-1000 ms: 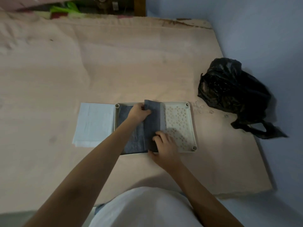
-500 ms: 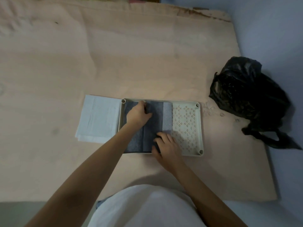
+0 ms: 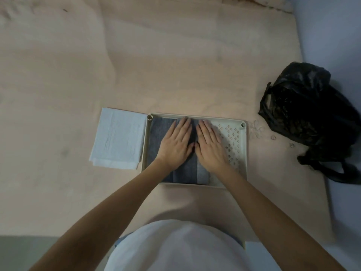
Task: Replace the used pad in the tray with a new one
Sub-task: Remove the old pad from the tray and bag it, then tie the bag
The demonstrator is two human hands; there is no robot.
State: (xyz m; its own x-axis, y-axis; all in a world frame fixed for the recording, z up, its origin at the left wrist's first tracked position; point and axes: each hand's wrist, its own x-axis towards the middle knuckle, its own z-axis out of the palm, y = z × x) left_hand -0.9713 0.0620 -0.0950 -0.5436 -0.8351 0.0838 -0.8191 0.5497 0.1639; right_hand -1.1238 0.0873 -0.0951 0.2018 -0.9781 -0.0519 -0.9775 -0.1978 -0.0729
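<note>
1. Used pad (image 3: 182,174), dark grey and folded over itself, lies in the left part of the tray (image 3: 243,153); left hand (image 3: 175,142) and right hand (image 3: 210,145) press it with flat, straight fingers, gripping nothing.
2. The fold could spring back once pressure lifts.
3. New pad (image 3: 118,138) lies just beside the tray, so a careless lift could drag soil over it.
4. Black plastic bag (image 3: 304,112) sits well apart, making a long carry.

A broad sheet of pale plywood (image 3: 175,55) is lying flat and filling most of the scene, its grain showing faintly under dim light. Its far right corner is looking chipped and stained. A bluish-grey floor (image 3: 332,26) is running along the right side, where a crumpled black plastic bag (image 3: 304,110) is sitting, partly overlapping the board's right edge.
</note>
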